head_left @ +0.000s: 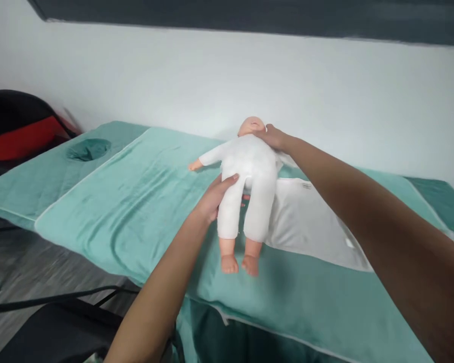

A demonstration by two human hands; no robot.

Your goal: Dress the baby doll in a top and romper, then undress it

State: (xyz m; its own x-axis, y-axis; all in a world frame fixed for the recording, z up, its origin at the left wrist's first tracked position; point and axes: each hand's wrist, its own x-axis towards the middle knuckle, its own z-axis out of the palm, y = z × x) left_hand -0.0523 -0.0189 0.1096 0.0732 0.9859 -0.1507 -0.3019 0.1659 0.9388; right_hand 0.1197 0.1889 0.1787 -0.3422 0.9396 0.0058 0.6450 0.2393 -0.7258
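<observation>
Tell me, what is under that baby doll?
Under the baby doll lie a white cloth and the teal towel. The left hand and right hand hold it. What lies beneath its back is covered.

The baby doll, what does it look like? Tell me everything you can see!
The doll is a soft-looking baby in a white suit, with a bald peach head and bare feet. It is stretched out over the teal towel, head toward the wall, feet toward the camera, one arm sticking out sideways. The left hand grips its hip; the right hand holds its neck. A white cloth lies beside it.
</observation>
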